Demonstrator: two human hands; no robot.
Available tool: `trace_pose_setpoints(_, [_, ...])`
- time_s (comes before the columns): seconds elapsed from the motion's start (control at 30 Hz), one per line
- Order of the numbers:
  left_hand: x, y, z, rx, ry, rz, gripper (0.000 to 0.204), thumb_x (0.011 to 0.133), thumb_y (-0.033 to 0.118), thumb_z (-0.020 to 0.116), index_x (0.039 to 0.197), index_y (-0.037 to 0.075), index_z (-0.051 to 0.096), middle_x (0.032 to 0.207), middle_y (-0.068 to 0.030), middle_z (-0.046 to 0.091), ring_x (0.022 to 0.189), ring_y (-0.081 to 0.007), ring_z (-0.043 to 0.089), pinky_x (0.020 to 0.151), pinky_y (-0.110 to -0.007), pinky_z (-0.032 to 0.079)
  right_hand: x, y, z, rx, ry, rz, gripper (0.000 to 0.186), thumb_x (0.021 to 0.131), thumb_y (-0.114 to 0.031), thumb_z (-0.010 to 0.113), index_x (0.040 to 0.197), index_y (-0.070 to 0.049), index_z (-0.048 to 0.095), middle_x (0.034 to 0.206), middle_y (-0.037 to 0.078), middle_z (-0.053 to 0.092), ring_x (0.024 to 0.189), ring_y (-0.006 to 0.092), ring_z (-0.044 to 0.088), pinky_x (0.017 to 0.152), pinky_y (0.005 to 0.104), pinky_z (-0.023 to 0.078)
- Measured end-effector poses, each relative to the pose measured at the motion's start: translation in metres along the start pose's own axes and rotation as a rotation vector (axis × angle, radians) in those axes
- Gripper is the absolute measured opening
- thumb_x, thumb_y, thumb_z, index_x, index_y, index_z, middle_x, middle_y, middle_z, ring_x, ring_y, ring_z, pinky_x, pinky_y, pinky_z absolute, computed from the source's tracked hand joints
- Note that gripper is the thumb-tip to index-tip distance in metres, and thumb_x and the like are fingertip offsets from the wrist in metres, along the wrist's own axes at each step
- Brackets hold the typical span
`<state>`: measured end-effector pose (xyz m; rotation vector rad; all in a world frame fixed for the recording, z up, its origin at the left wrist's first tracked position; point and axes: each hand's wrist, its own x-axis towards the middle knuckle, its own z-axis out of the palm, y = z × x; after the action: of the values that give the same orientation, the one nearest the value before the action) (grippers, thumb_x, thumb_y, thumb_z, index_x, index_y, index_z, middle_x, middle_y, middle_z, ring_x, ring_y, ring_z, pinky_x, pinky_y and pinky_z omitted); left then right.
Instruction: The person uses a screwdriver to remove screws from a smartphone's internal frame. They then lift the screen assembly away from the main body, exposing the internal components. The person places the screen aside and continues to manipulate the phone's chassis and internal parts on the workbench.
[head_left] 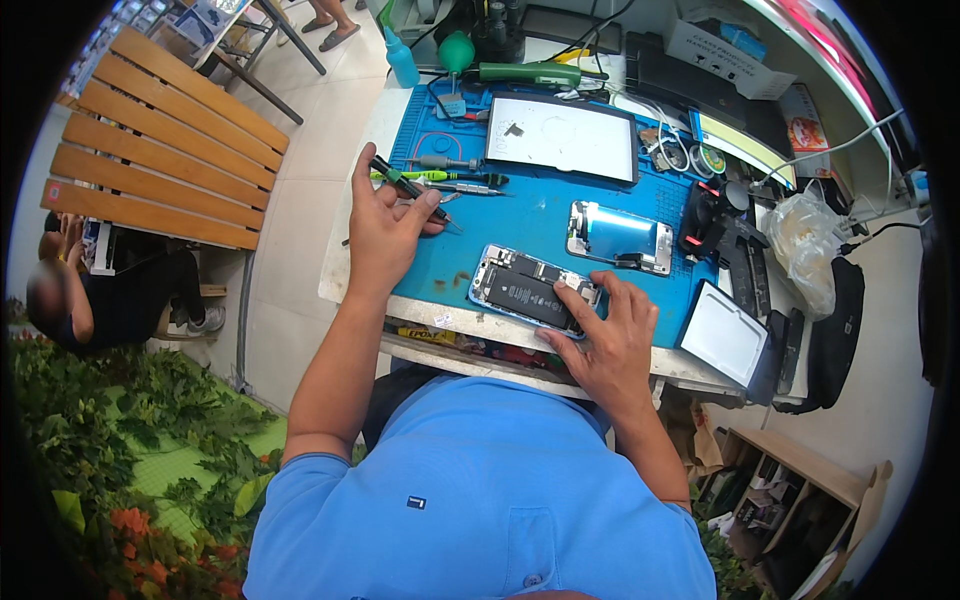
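An opened smartphone (522,292) lies on the blue work mat (440,270) near the table's front edge, its black battery and inner parts bare. My right hand (618,340) grips its right end, a finger on the inner parts and the thumb at the near edge. To the left and above the mat, my left hand (383,240) is closed round a slim dark screwdriver (398,178), whose tip points down to the right, apart from the phone. Beyond the phone, to the right, rests a detached phone screen (622,237).
A black-framed white board (562,138) lies at the back of the mat. Left of it are several hand tools (445,177). A white tray (724,332) sits at the right edge, near a clear plastic bag (803,245). A wooden slatted bench (170,140) stands left, with a person nearby.
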<state>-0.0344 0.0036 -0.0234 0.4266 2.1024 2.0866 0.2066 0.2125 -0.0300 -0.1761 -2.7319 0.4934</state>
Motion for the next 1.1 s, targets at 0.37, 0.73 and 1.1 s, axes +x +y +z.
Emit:
trace_pose_setpoints(0.37, [0.007,0.002,0.002,0.061,-0.184,-0.045,0.036,0.117,0.017,0.063,0.139,0.000,0.041,0.103,-0.0194,0.076,0.085,-0.0286,0.084,0.070,-0.032,0.070,-0.002,0.004,0.001,0.016,0.025,-0.011,0.055,0.094,-0.049,0.086,0.141,-0.022,0.078,0.143,0.016,0.062,0.132,0.0361,0.055,0.104,0.0504,0.040])
trace_pose_setpoints(0.73, [0.016,0.007,0.015,0.273,-0.267,-0.022,0.079,0.087,-0.005,0.092,0.146,0.004,0.040,0.106,-0.0120,0.072,0.089,-0.0153,0.077,0.077,-0.026,0.065,-0.005,0.002,0.000,0.018,0.003,0.009,0.056,0.093,-0.049,0.087,0.141,-0.022,0.077,0.143,0.015,0.061,0.134,0.0358,0.053,0.108,0.0497,0.040])
trace_pose_setpoints(1.1, [0.021,0.011,-0.001,0.106,-0.290,-0.107,0.071,0.092,0.000,0.092,0.145,0.002,0.044,0.104,-0.0111,0.073,0.089,-0.0159,0.077,0.078,-0.027,0.065,-0.001,0.001,0.001,0.016,0.014,-0.004,0.055,0.094,-0.049,0.086,0.140,-0.022,0.077,0.144,0.016,0.061,0.134,0.0368,0.054,0.107,0.0502,0.040])
